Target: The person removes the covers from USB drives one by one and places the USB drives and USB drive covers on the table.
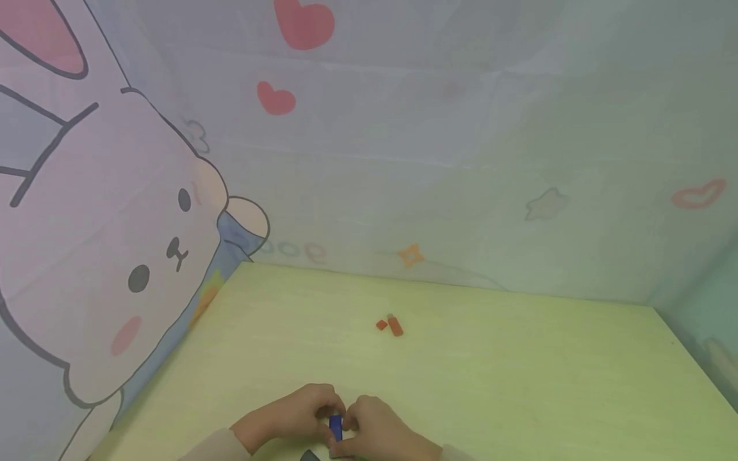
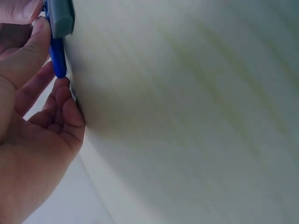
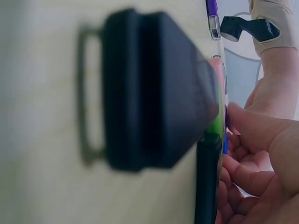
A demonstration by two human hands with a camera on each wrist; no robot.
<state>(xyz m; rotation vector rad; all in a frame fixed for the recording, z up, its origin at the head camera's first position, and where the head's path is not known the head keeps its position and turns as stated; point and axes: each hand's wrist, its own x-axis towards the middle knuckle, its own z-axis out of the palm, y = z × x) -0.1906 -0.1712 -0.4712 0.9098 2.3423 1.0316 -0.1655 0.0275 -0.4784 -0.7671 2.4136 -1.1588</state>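
Note:
A small blue flash drive (image 1: pixel 336 426) is between my two hands at the near edge of the head view, low over the table. My left hand (image 1: pixel 305 413) has its thumb on the drive and its curled fingers at one end, as the left wrist view shows. From the other side, the thumb and fingers of my right hand (image 1: pixel 375 429) pinch it. Fingers hide much of the drive, and whether a cap is on it is unclear. Close by lies a dark grey piece (image 1: pixel 309 456), cut off by the frame's bottom edge.
Farther back on the yellow-green table (image 1: pixel 519 371) lie a red flash drive (image 1: pixel 394 325) and its small red cap (image 1: pixel 382 324). Beside my hands are a blurred dark object (image 3: pixel 140 93), a black stick (image 3: pixel 208 177) and a purple flash drive (image 3: pixel 212 18). A printed cloth (image 1: pixel 461 128) hangs behind.

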